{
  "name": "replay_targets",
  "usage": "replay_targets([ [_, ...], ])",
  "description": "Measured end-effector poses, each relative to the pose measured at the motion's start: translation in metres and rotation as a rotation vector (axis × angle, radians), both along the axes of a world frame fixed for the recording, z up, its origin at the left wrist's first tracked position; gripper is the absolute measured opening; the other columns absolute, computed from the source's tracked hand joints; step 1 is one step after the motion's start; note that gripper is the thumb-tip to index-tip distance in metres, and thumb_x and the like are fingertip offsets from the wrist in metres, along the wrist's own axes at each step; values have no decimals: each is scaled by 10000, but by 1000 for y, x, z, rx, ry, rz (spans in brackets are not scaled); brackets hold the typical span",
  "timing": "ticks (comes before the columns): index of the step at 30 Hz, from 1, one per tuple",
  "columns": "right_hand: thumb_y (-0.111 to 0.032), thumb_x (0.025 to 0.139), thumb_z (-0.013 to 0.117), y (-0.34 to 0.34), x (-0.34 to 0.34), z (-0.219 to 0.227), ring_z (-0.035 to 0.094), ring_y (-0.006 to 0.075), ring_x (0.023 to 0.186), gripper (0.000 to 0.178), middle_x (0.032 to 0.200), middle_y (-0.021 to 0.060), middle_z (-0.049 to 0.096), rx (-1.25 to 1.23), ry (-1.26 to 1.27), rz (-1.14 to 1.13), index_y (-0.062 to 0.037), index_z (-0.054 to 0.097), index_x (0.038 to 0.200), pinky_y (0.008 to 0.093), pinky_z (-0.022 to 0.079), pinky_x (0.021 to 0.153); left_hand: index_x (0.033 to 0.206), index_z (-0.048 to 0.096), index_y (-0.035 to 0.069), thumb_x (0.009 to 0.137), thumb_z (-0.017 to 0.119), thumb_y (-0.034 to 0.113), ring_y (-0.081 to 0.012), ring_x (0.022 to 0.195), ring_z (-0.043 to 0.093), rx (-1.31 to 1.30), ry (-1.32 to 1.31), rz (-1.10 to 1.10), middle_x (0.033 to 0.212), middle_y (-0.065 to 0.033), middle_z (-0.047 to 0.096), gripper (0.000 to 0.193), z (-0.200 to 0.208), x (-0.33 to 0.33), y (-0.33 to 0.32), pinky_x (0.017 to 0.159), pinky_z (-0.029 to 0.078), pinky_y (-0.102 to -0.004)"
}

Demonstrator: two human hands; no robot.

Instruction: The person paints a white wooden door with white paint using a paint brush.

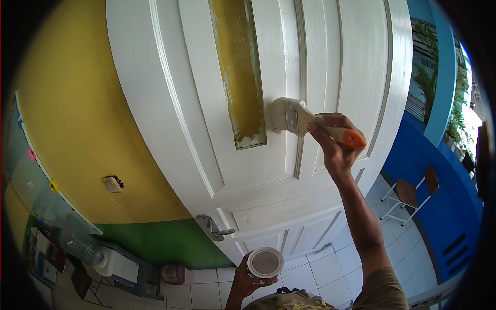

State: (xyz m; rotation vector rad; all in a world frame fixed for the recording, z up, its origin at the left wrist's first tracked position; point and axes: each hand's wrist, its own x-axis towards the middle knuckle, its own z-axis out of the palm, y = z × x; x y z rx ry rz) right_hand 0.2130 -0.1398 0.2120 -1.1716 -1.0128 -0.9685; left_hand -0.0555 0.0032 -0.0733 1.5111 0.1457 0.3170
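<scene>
My right hand (338, 144) is closed round the handle of a wide paintbrush (295, 119) with an orange handle tip. Its white-coated bristles are against or very near the white panelled door (268, 178), just right of a narrow glass pane (240, 77) whose edges are smeared with white. Lower down, my left hand (247, 281) grips a round paint can (265, 262) by its side. The can's rim is whitish; how much paint it holds I cannot tell. A metal lever handle (217, 231) sits on the door above the can.
Left of the door is a yellow and green wall (139, 181) with a light switch (112, 184). A water dispenser with a clear bottle (80, 248) and a purple bin (174, 274) stand low left. At right, a chair (408, 194) stands on white floor tiles (330, 271) beside a blue wall (439, 201).
</scene>
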Motion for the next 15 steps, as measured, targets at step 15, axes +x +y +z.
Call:
replay_targets([
  [15, 3, 781, 819, -19, -14, -40, 742, 180, 711, 116, 833, 76, 760, -219, -8, -60, -30, 742, 861, 289, 609, 644, 1424, 457, 0, 611, 1030, 322, -256, 1209, 664, 108, 65, 15, 1292, -142, 668, 1046, 1, -6, 11, 1054, 553, -428],
])
